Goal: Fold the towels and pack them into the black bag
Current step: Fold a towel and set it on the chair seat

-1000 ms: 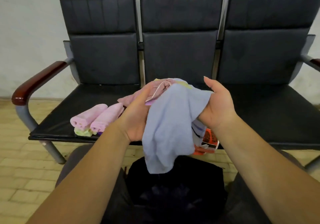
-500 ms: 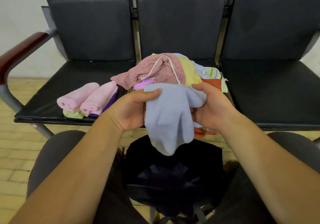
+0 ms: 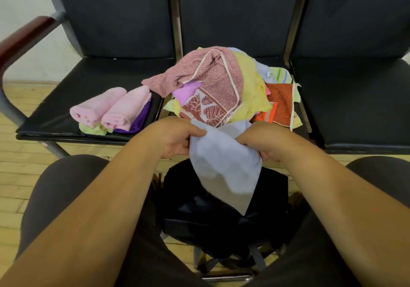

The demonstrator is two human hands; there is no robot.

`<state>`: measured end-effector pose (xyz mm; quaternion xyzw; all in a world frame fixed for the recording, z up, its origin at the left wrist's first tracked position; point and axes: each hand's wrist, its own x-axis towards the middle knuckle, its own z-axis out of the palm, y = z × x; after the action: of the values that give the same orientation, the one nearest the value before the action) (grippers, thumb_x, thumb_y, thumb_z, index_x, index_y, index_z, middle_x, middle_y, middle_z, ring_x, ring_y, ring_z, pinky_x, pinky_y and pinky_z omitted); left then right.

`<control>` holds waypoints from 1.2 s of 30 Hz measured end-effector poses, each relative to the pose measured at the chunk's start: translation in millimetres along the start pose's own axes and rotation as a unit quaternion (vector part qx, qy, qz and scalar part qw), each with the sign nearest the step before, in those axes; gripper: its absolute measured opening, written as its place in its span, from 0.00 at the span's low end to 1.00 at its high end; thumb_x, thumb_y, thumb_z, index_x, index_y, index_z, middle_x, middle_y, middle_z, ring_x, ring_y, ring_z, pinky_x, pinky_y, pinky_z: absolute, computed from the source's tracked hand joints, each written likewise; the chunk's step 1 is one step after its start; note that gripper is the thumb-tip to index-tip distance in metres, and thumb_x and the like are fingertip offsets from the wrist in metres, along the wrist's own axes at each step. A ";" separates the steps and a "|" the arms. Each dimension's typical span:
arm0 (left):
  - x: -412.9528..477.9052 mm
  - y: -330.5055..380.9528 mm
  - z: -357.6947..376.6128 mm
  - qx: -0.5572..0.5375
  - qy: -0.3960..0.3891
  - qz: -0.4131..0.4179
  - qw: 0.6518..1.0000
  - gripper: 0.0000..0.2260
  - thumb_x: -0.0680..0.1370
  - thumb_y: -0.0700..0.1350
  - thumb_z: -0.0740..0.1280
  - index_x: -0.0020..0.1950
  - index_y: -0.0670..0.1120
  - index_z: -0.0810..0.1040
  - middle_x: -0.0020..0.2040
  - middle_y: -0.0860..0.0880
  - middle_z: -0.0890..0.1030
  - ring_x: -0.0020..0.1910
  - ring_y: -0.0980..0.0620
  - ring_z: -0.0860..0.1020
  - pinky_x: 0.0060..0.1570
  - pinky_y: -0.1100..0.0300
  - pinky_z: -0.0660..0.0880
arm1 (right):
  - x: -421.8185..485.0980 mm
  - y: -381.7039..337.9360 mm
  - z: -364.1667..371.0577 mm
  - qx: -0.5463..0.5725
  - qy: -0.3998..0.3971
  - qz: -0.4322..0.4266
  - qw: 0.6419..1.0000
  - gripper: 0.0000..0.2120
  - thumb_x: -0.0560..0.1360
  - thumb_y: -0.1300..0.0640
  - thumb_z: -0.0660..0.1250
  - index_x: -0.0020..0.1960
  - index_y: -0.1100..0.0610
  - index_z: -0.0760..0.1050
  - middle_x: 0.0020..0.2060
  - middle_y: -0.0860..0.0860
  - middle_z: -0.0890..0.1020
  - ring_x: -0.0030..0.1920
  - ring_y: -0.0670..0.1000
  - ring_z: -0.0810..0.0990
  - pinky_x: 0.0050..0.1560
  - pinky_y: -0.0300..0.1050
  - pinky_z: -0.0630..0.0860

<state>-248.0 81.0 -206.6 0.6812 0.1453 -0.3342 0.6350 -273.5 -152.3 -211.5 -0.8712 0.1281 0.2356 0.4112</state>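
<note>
Left hand (image 3: 175,138) is curled at the upper left edge of a pale blue, soft cloth towel (image 3: 224,171), with thumb and fingers pinching the fabric. Right hand (image 3: 264,144) is likewise closed on the towel's upper right edge. Both grips are set at about the same height and near each other, with the cloth bunched between them.

The towel is held in the air and hangs from the two hands in a loose point. Its lower tip is seen over a black fabric bag (image 3: 221,220), which is set low between the person's knees. Whether the tip touches the bag cannot be told.

Just beyond the hands, a loose heap of unfolded towels (image 3: 213,82) — speckled pink, yellow, orange and leaf-patterned red — is piled on the middle seat of a black padded bench (image 3: 93,80). On the left seat, well apart from the hands, two rolled pink towels (image 3: 124,109) are laid side by side, touching, on a folded green towel (image 3: 93,129) and a folded purple towel (image 3: 139,120).
</note>
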 end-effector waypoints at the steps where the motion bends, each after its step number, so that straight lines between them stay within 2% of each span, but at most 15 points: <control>1: 1.1 0.1 -0.9 0.008 0.016 0.006 1.000 0.14 0.81 0.35 0.71 0.67 0.39 0.81 0.59 0.42 0.88 0.60 0.43 0.86 0.55 0.49 0.84 | 4.2 0.1 -0.8 0.025 -0.005 -0.003 1.000 0.18 0.74 0.54 0.78 0.62 0.57 0.81 0.55 0.54 0.85 0.52 0.55 0.85 0.50 0.44 0.80; 2: 4.9 -0.3 -3.4 0.013 0.035 0.018 0.999 0.15 0.79 0.34 0.73 0.66 0.38 0.81 0.59 0.43 0.88 0.60 0.42 0.86 0.57 0.48 0.84 | 7.3 -0.2 -1.4 0.056 0.000 -0.003 0.998 0.26 0.73 0.52 0.78 0.70 0.52 0.78 0.60 0.52 0.83 0.55 0.56 0.85 0.55 0.47 0.81; 3: 6.5 0.1 -5.1 0.024 0.045 0.038 0.998 0.19 0.76 0.35 0.76 0.67 0.39 0.80 0.59 0.43 0.87 0.61 0.42 0.85 0.59 0.46 0.84 | 5.8 -3.0 -2.7 0.083 0.001 -0.015 0.996 0.26 0.74 0.51 0.77 0.71 0.47 0.77 0.61 0.51 0.83 0.55 0.55 0.85 0.56 0.48 0.82; 6: 12.0 -0.5 -13.0 0.170 0.062 0.107 0.978 0.43 0.64 0.40 0.84 0.77 0.51 0.70 0.64 0.51 0.81 0.62 0.48 0.81 0.62 0.48 0.81 | -0.6 -6.7 -6.4 0.099 -0.044 -0.068 0.992 0.17 0.77 0.50 0.77 0.65 0.45 0.83 0.57 0.47 0.85 0.51 0.46 0.85 0.49 0.42 0.80; 8: 12.0 -3.2 -11.3 0.357 0.029 0.138 0.923 0.40 0.68 0.39 0.82 0.77 0.57 0.73 0.65 0.55 0.78 0.60 0.52 0.78 0.57 0.57 0.77 | -3.4 -5.4 -7.3 0.003 -0.086 -0.094 0.992 0.25 0.73 0.47 0.81 0.68 0.45 0.82 0.60 0.45 0.81 0.54 0.42 0.81 0.50 0.37 0.77; 11: 25.4 -19.1 -3.0 0.571 0.021 0.159 0.805 0.28 0.72 0.39 0.78 0.70 0.54 0.81 0.63 0.48 0.81 0.57 0.48 0.79 0.51 0.59 0.71 | 4.4 2.6 4.1 -0.229 -0.097 -0.100 0.964 0.37 0.71 0.43 0.81 0.77 0.47 0.75 0.66 0.49 0.79 0.61 0.51 0.79 0.51 0.43 0.74; 14: 28.8 -33.1 12.3 0.641 -0.010 0.115 0.759 0.09 0.75 0.41 0.76 0.54 0.47 0.82 0.48 0.47 0.79 0.48 0.45 0.77 0.44 0.53 0.74 | 11.8 12.0 21.8 -0.312 -0.136 -0.097 0.935 0.31 0.76 0.46 0.78 0.75 0.56 0.76 0.67 0.55 0.81 0.64 0.58 0.80 0.54 0.46 0.74; 16: 24.3 -36.3 17.5 0.663 -0.043 0.056 0.746 0.12 0.75 0.47 0.79 0.52 0.49 0.78 0.44 0.50 0.77 0.45 0.47 0.79 0.44 0.54 0.76 | 15.2 17.7 27.9 -0.312 -0.161 -0.075 0.933 0.21 0.78 0.47 0.76 0.63 0.61 0.81 0.58 0.59 0.82 0.53 0.61 0.84 0.46 0.49 0.79; 18: 17.6 -37.2 19.1 0.702 -0.080 -0.005 0.707 0.17 0.73 0.53 0.81 0.55 0.49 0.78 0.45 0.50 0.82 0.41 0.47 0.85 0.44 0.54 0.83 | 15.7 20.1 28.7 -0.310 -0.194 -0.031 0.930 0.24 0.80 0.47 0.74 0.67 0.64 0.79 0.61 0.61 0.79 0.43 0.58 0.84 0.37 0.47 0.82; 21: 11.2 -40.9 26.1 0.730 -0.149 -0.061 0.664 0.20 0.75 0.55 0.80 0.61 0.47 0.82 0.46 0.47 0.85 0.38 0.47 0.87 0.39 0.55 0.83 | 8.8 21.5 33.4 -0.302 -0.285 0.030 0.909 0.24 0.79 0.47 0.75 0.68 0.61 0.76 0.60 0.57 0.75 0.47 0.56 0.81 0.40 0.46 0.84; 24: 8.2 -40.7 32.6 0.712 -0.159 -0.066 0.681 0.18 0.77 0.53 0.79 0.61 0.44 0.84 0.43 0.46 0.84 0.33 0.48 0.85 0.36 0.56 0.84 | 5.6 23.6 38.0 -0.294 -0.325 0.044 0.898 0.20 0.79 0.49 0.77 0.64 0.59 0.77 0.54 0.49 0.75 0.54 0.58 0.80 0.45 0.50 0.85; 27: 11.1 -37.6 26.1 0.689 -0.106 -0.033 0.716 0.12 0.76 0.50 0.78 0.55 0.46 0.85 0.43 0.47 0.85 0.35 0.48 0.87 0.41 0.52 0.84 | 8.9 24.6 31.7 -0.286 -0.289 0.035 0.913 0.22 0.77 0.49 0.79 0.63 0.62 0.80 0.55 0.54 0.80 0.55 0.60 0.85 0.49 0.53 0.87; 30: 18.2 -31.9 14.3 0.638 -0.045 0.008 0.768 0.12 0.74 0.49 0.80 0.50 0.44 0.84 0.45 0.45 0.84 0.36 0.47 0.86 0.37 0.54 0.80 | 17.9 24.7 20.2 -0.257 -0.210 -0.004 0.943 0.18 0.75 0.50 0.80 0.52 0.64 0.82 0.48 0.56 0.79 0.44 0.57 0.83 0.38 0.46 0.85; 32: 21.6 -26.1 9.8 0.608 -0.012 0.047 0.792 0.13 0.74 0.49 0.81 0.41 0.43 0.80 0.39 0.46 0.80 0.33 0.47 0.80 0.33 0.56 0.73 | 20.6 22.0 11.5 -0.239 -0.162 -0.025 0.957 0.18 0.74 0.48 0.80 0.46 0.63 0.80 0.43 0.57 0.76 0.35 0.55 0.80 0.32 0.41 0.81; 36: 18.0 -11.2 2.3 0.526 0.057 0.104 0.842 0.14 0.72 0.44 0.79 0.36 0.45 0.75 0.36 0.49 0.72 0.33 0.49 0.69 0.34 0.57 0.65 | 23.7 19.9 -4.8 -0.159 -0.108 -0.041 0.980 0.34 0.68 0.42 0.83 0.63 0.65 0.80 0.47 0.61 0.81 0.32 0.54 0.84 0.35 0.45 0.77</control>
<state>-242.3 76.5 -226.7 0.9417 -0.0877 -0.2534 0.2033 -260.1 -169.2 -234.2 -0.8994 0.0075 0.3287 0.2881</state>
